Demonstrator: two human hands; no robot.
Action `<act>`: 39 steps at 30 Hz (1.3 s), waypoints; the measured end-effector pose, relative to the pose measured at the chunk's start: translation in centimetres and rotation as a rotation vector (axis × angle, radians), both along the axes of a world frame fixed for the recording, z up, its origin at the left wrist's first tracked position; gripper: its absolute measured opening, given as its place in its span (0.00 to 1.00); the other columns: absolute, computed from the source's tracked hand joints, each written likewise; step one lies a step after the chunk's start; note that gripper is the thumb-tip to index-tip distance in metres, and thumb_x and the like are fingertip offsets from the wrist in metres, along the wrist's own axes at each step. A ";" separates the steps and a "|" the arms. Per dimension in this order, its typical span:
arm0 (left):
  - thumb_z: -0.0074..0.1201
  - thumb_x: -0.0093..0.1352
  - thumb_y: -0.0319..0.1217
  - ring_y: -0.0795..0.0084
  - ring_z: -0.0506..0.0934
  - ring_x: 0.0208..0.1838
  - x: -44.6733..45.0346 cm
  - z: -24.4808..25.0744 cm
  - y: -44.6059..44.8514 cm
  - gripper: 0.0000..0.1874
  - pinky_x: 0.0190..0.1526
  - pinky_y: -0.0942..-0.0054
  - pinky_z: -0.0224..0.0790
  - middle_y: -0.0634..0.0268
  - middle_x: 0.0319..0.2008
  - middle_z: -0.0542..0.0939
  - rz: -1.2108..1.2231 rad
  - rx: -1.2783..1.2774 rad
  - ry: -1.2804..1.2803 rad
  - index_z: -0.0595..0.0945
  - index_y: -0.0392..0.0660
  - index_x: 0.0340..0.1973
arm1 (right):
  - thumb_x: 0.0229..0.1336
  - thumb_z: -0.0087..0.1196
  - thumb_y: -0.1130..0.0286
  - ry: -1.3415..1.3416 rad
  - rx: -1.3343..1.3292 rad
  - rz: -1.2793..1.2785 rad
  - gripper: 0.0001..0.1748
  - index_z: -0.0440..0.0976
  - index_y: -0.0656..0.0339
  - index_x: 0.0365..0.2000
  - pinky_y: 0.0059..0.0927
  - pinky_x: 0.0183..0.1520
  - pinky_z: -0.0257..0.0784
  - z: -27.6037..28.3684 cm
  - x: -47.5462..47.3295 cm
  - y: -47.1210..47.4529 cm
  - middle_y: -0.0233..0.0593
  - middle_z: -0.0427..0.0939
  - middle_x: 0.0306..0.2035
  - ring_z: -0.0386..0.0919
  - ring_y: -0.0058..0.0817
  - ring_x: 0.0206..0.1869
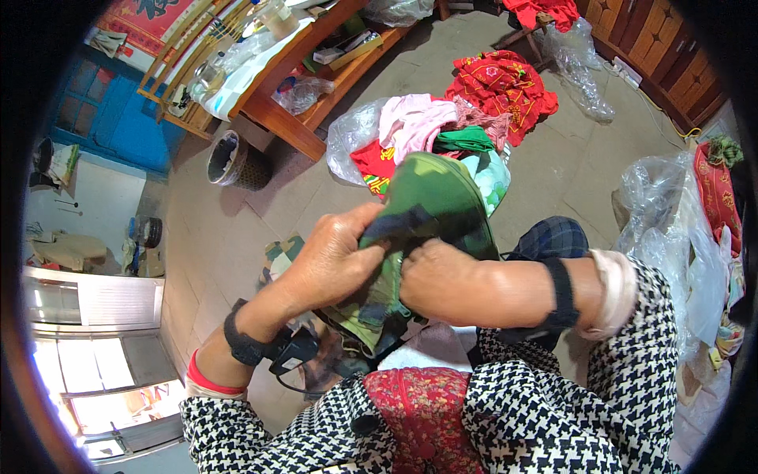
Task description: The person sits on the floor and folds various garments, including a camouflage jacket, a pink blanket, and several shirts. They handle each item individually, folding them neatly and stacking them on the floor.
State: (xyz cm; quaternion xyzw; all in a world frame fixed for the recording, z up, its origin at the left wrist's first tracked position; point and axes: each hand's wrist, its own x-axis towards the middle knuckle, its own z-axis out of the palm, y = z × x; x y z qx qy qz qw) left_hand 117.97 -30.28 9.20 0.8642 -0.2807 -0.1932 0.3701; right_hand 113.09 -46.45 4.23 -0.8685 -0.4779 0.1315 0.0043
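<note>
A green camouflage fabric piece [435, 189], seemingly a garment or bag, is held bunched above my lap. My left hand [337, 255] grips its left edge, thumb on top and fingers partly behind the cloth. Against its middle, my right hand [441, 278] is curled into a fist at a seam that looks like a zipper [395, 284]. That hand is slightly blurred and its fingertips are hidden, seemingly pinching the cloth. Below hangs the lower end of the fabric, over a pale cloth [429, 352] on my lap. Another camouflage cloth [283, 253] shows behind my left wrist.
Ahead on the floor lie a pink garment [417, 118], green cloth [465, 139], a red patterned cloth [503, 89] and clear plastic [352, 139]. A woven wastebasket [240, 163] stands by a wooden table [284, 121]. Plastic bags [657, 207] are heaped on the right.
</note>
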 end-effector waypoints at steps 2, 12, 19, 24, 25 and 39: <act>0.50 0.60 0.22 0.62 0.81 0.39 0.9 0.7 0.7 0.19 0.43 0.68 0.70 0.48 0.36 0.80 0.032 0.022 -0.022 0.76 0.38 0.48 | 0.44 0.57 0.71 -0.078 0.403 0.020 0.10 0.76 0.58 0.31 0.35 0.39 0.72 1.2 0.2 -2.4 0.41 0.80 0.36 0.79 0.34 0.39; 0.52 0.60 0.20 0.76 0.75 0.40 3.7 7.1 0.4 0.17 0.46 0.76 0.66 0.65 0.36 0.78 -0.138 -0.073 -0.179 0.76 0.37 0.46 | 0.38 0.71 0.63 0.215 1.097 -0.621 0.55 0.51 0.61 0.64 0.36 0.66 0.56 -0.2 6.6 -11.5 0.49 0.62 0.61 0.62 0.37 0.63; 0.56 0.62 0.22 0.57 0.80 0.38 4.6 8.7 0.1 0.18 0.43 0.72 0.70 0.54 0.36 0.80 -0.329 0.078 -0.456 0.75 0.38 0.48 | 0.38 0.69 0.70 0.333 1.337 -0.420 0.40 0.65 0.66 0.55 0.34 0.57 0.67 -0.2 10.1 -9.0 0.46 0.75 0.48 0.74 0.34 0.51; 0.53 0.62 0.18 0.58 0.79 0.37 6.2 6.7 1.4 0.17 0.43 0.69 0.70 0.52 0.35 0.79 -0.025 0.349 -0.543 0.75 0.38 0.47 | 0.44 0.64 0.69 0.182 1.279 -0.527 0.18 0.76 0.67 0.37 0.36 0.47 0.72 -1.2 10.5 -5.6 0.50 0.80 0.32 0.79 0.42 0.41; 0.53 0.61 0.18 0.57 0.78 0.38 6.4 6.4 1.8 0.17 0.44 0.69 0.70 0.52 0.35 0.79 -0.034 0.365 -0.604 0.75 0.38 0.46 | 0.45 0.63 0.68 0.113 1.230 -0.554 0.17 0.76 0.66 0.37 0.37 0.46 0.72 -1.3 10.3 -5.1 0.53 0.80 0.33 0.79 0.45 0.41; 0.62 0.55 0.27 0.63 0.77 0.45 -2.4 5.3 14.7 0.11 0.66 0.45 0.48 0.64 0.34 0.83 -0.018 0.122 -0.638 0.73 0.49 0.19 | 0.51 0.58 0.66 0.430 0.980 0.278 0.17 0.72 0.62 0.40 0.46 0.38 0.73 -4.2 -2.8 2.3 0.51 0.78 0.31 0.77 0.51 0.38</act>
